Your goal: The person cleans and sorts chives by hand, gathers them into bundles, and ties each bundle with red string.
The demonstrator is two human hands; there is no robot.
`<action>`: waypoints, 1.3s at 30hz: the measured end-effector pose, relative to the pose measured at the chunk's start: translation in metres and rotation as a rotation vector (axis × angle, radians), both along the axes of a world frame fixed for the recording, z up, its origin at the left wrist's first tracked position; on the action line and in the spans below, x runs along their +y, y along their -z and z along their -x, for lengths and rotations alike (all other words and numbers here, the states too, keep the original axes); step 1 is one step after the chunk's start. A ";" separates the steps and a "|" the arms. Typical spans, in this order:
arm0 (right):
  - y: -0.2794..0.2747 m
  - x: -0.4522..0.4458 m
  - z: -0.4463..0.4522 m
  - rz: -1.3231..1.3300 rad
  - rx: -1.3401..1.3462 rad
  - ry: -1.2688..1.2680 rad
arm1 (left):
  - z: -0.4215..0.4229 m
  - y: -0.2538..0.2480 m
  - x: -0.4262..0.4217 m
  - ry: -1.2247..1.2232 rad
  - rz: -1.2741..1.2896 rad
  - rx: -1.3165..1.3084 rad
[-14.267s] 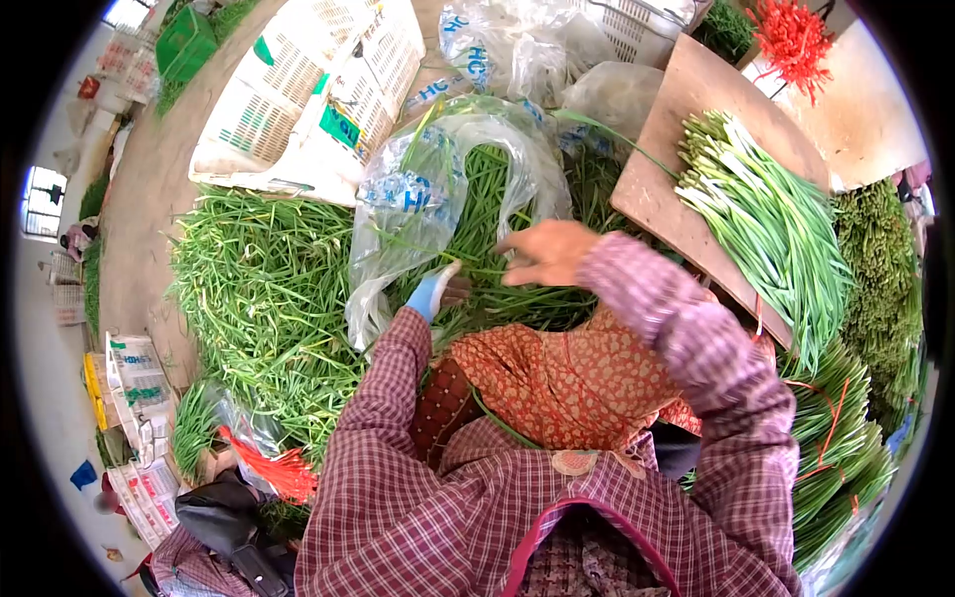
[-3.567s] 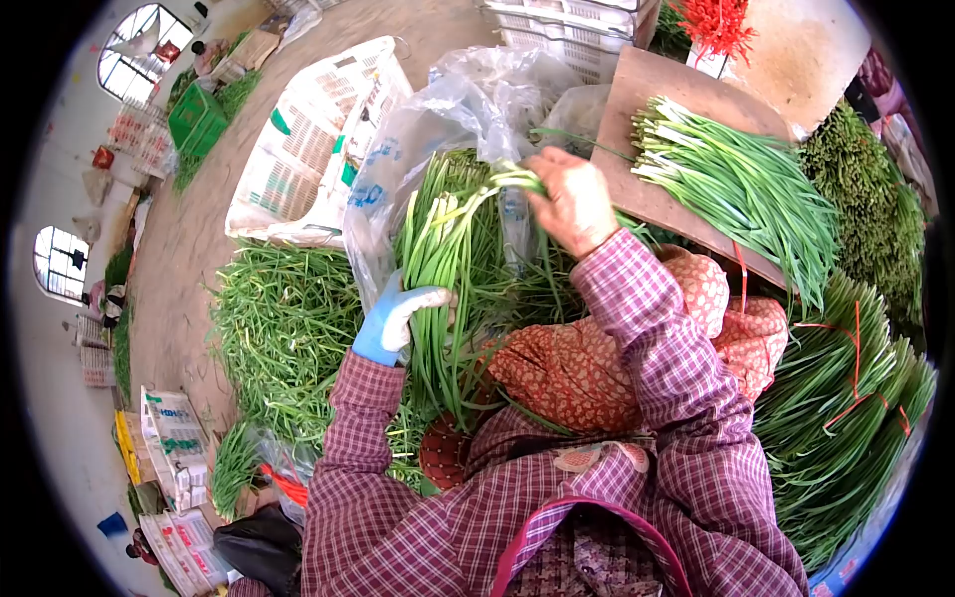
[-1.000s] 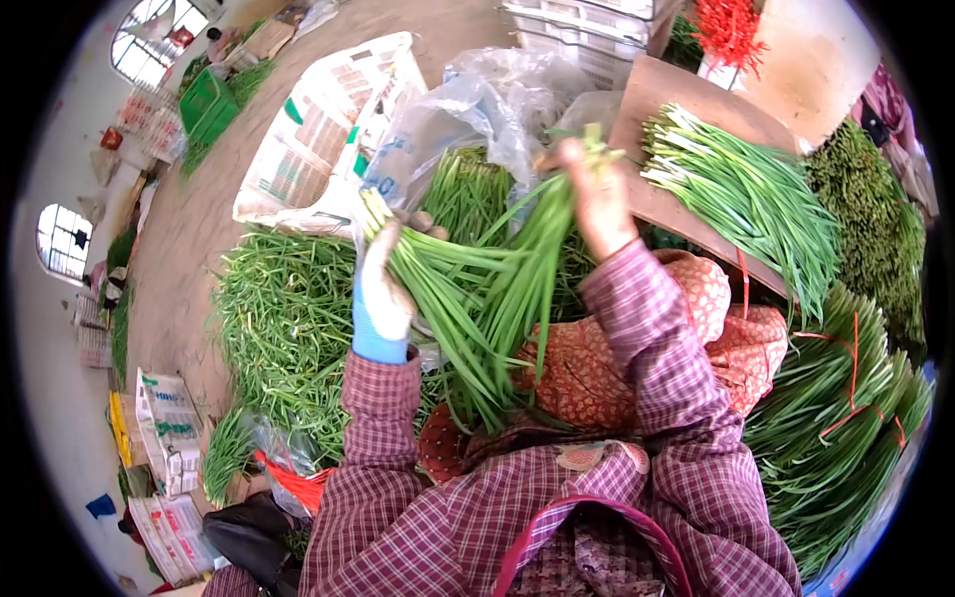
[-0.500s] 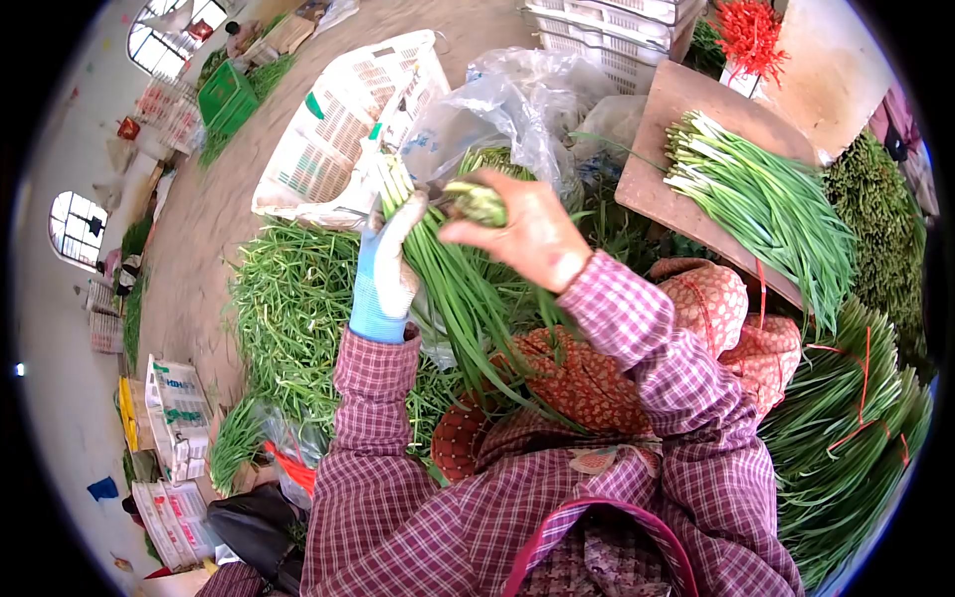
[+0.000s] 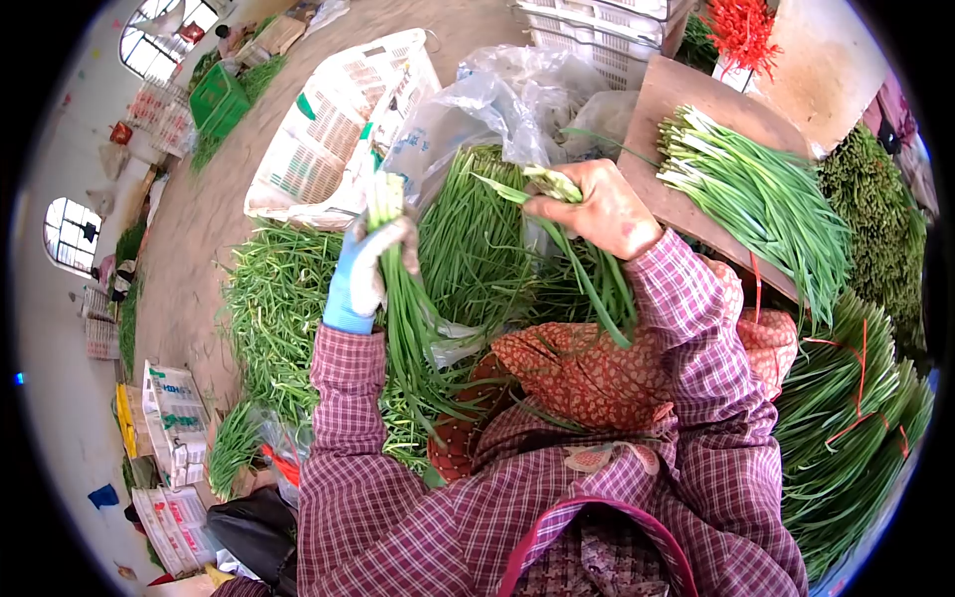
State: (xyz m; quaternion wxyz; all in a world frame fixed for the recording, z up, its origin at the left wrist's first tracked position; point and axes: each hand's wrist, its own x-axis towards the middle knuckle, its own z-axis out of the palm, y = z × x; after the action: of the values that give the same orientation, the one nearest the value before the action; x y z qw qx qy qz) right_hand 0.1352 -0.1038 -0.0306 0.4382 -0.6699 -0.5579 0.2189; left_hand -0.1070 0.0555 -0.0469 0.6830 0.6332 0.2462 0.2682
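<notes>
My left hand (image 5: 366, 261), in a blue and white glove, is closed around a bunch of garlic chives (image 5: 406, 318); its pale stem ends point up and its leaves hang down. My bare right hand (image 5: 600, 207) is to the right, pinching a smaller bunch of chives (image 5: 587, 284) near its stem ends, with long leaves dangling below. Between and behind both hands a large pile of chives (image 5: 473, 229) lies in a clear plastic bag (image 5: 507, 95). Loose green trimmings (image 5: 284, 318) are heaped left of my gloved hand.
A white plastic crate (image 5: 328, 119) lies ahead on the left. At right, a brown board (image 5: 647, 129) carries sorted chives (image 5: 741, 189). Bundles tied with red bands (image 5: 846, 438) lie beside my right arm. Red ties (image 5: 743, 35) hang beyond the board; stacked white crates (image 5: 597, 45) stand at the back.
My hands have moved apart: the right went rightward with the smaller bunch, the left slightly left and down with its chives. The pile between them now shows more fully.
</notes>
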 end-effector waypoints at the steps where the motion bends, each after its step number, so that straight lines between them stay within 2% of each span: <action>1: 0.008 0.000 -0.004 0.030 -0.064 -0.012 | 0.002 -0.001 0.000 -0.017 0.044 -0.077; 2: 0.021 0.006 -0.004 0.028 -0.063 -0.013 | 0.003 -0.003 -0.001 -0.033 0.088 -0.154; 4: 0.034 0.018 -0.002 -0.441 -0.338 0.062 | 0.000 -0.003 -0.006 -0.043 0.132 -0.200; 5: 0.039 0.022 -0.002 -0.480 -0.299 0.081 | -0.004 -0.003 -0.010 0.002 0.135 -0.216; 6: 0.031 0.024 0.004 -0.482 -0.299 0.080 | -0.009 -0.004 -0.015 0.048 0.139 -0.230; 8: 0.008 0.022 0.019 -0.304 0.162 0.076 | -0.022 -0.010 -0.030 0.058 0.080 -0.197; 9: -0.009 0.017 0.025 -0.046 0.339 0.066 | -0.028 -0.011 -0.033 0.088 0.061 -0.186; 12: -0.008 0.026 0.042 -0.129 0.511 -0.030 | -0.044 -0.008 -0.042 0.128 0.003 -0.149; 13: -0.004 0.032 0.045 -0.247 0.573 -0.081 | -0.051 -0.010 -0.048 0.117 -0.007 -0.100; 14: 0.000 0.030 0.040 -0.054 0.837 -0.275 | -0.057 -0.012 -0.055 0.106 -0.016 -0.052; 16: 0.003 0.034 0.042 -0.150 0.586 -0.205 | -0.056 0.000 -0.063 0.062 -0.048 -0.096; 20: 0.000 0.026 0.042 -0.141 0.817 -0.280 | -0.059 -0.004 -0.065 0.095 -0.066 -0.030; 22: -0.002 0.028 0.039 -0.156 0.773 -0.247 | -0.065 -0.011 -0.066 0.098 -0.074 -0.021; 24: -0.009 0.031 0.035 -0.176 0.751 -0.235 | -0.071 -0.030 -0.061 0.137 -0.353 0.049; 25: -0.021 0.028 0.035 -0.197 0.777 -0.274 | -0.071 -0.051 -0.059 0.249 -0.364 0.080; 28: -0.048 0.027 0.035 -0.200 0.860 -0.310 | -0.078 -0.064 -0.061 0.146 -0.269 -0.141; 29: -0.053 0.028 0.033 -0.215 0.874 -0.263 | -0.078 -0.062 -0.063 0.151 -0.267 -0.144; 30: -0.054 0.029 0.032 -0.157 1.042 -0.270 | -0.080 -0.059 -0.064 0.184 -0.063 -0.221; 32: -0.047 0.029 0.025 -0.160 0.771 -0.136 | -0.087 -0.047 -0.065 0.255 0.342 -0.362; 33: -0.036 0.032 0.024 -0.293 0.611 -0.074 | -0.092 -0.035 -0.066 0.252 0.423 -0.403; 34: -0.037 0.029 0.028 -0.416 0.452 -0.010 | -0.094 -0.028 -0.080 0.231 0.447 -0.482; 36: -0.033 0.016 0.023 -0.334 0.352 0.062 | -0.092 -0.027 -0.097 0.200 0.549 -0.393; 38: -0.026 0.019 0.018 -0.608 0.014 0.199 | -0.090 -0.004 -0.094 0.159 0.593 -0.379; 39: -0.030 0.014 0.015 -0.662 -0.034 0.171 | -0.090 -0.004 -0.097 0.212 0.581 -0.342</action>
State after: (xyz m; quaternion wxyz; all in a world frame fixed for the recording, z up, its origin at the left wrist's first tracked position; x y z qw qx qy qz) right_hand 0.1200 -0.0895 -0.0002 0.6393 -0.5393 -0.5477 -0.0225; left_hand -0.0172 -0.0415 -0.0434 0.8900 0.3805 0.1270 0.2167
